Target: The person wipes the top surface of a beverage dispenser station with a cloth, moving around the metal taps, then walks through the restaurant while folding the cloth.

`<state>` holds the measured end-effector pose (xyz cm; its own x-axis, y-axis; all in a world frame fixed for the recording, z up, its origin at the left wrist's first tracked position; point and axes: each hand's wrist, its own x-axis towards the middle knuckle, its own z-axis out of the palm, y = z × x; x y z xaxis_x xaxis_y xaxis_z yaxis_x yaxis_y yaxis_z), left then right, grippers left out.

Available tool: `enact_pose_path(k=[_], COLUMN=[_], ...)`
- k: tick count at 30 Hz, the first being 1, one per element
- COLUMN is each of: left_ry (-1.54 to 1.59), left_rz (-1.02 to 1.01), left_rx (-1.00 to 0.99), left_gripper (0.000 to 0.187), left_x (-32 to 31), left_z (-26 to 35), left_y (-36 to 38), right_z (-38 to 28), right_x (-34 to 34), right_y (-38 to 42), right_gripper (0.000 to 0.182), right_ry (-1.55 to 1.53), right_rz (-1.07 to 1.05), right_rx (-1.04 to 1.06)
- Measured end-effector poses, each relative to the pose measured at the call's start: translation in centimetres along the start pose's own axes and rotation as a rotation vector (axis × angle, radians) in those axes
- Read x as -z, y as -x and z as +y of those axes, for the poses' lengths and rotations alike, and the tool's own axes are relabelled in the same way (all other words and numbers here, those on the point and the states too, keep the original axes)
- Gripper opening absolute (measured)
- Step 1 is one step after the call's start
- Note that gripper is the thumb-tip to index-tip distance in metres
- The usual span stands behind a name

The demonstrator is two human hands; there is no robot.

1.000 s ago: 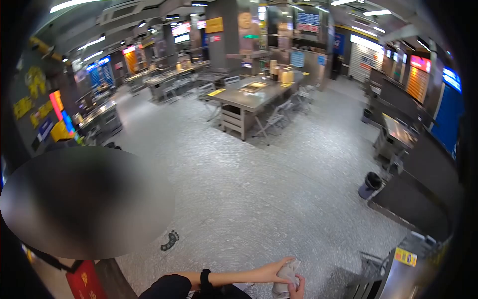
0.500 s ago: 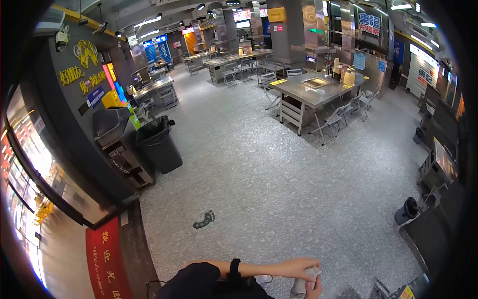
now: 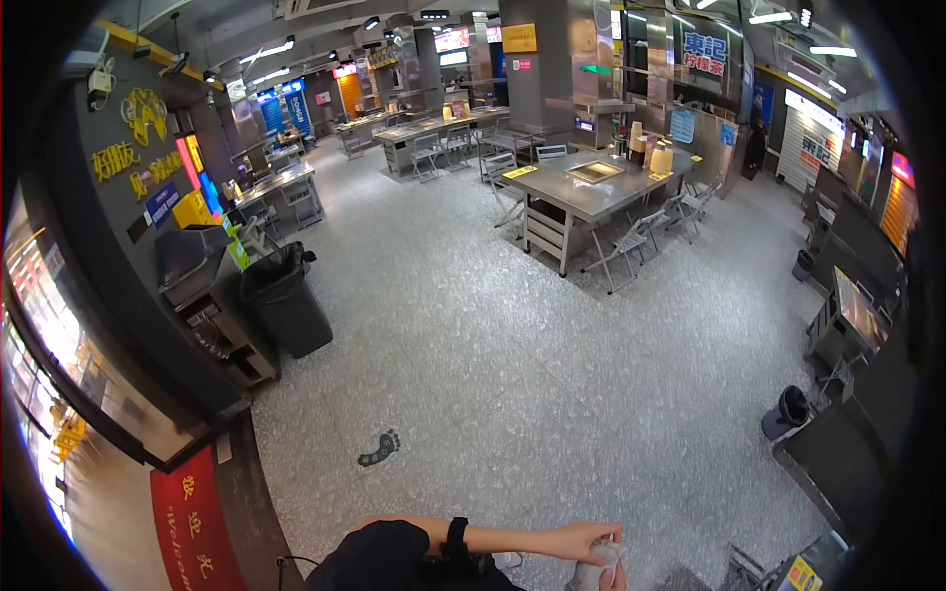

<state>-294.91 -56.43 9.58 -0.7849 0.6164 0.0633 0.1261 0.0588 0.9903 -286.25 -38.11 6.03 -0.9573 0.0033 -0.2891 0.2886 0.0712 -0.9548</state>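
Observation:
My left hand (image 3: 589,539) reaches across the bottom of the head view, a black band on its wrist. It grips a crumpled light-grey piece that looks like cloth (image 3: 587,572). From below, my right hand (image 3: 615,577) closes on the same cloth, with only some fingers showing. Both hands are close together, and the cloth's lower part runs off the bottom edge. Its exact kind cannot be made out.
A steel table (image 3: 562,187) with folding chairs (image 3: 631,241) stands ahead. To the left are a large black bin (image 3: 291,305) and a red welcome mat (image 3: 187,522). A small bin (image 3: 786,412) stands at the right, and a dark footprint mark (image 3: 379,449) lies on the floor.
The view has turned slightly right, so the room's furniture appears farther left. My hands stay together on the cloth, a little lower and to the left in view.

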Motion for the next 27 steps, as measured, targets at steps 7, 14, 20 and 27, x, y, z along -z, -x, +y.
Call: enact_pose_path(k=[7, 14, 20, 27], left_ry=[0.05, 0.052, 0.078, 0.187], left_rz=[-0.035, 0.003, -0.126, -0.331], left_rx=[0.008, 0.088, 0.131, 0.172], left_gripper=[0.05, 0.057, 0.056, 0.045], left_x=[1.4, 2.4, 2.4, 1.5], left_z=[0.0, -1.2, -0.7, 1.2], left_y=[0.0, 0.4, 0.0, -1.4], right_z=[-1.4, -0.6, -3.6, -2.9], right_x=[-0.5, -0.4, -0.4, 0.0], right_y=[-0.7, -1.0, 0.0, 2.0], right_gripper=[0.055, 0.054, 0.054, 0.055], right_ry=[-0.023, -0.124, 0.059, 0.038], right_rz=[0.0, 0.099, 0.046, 0.113], right_rx=[-0.017, -0.029, -0.065, -0.095])
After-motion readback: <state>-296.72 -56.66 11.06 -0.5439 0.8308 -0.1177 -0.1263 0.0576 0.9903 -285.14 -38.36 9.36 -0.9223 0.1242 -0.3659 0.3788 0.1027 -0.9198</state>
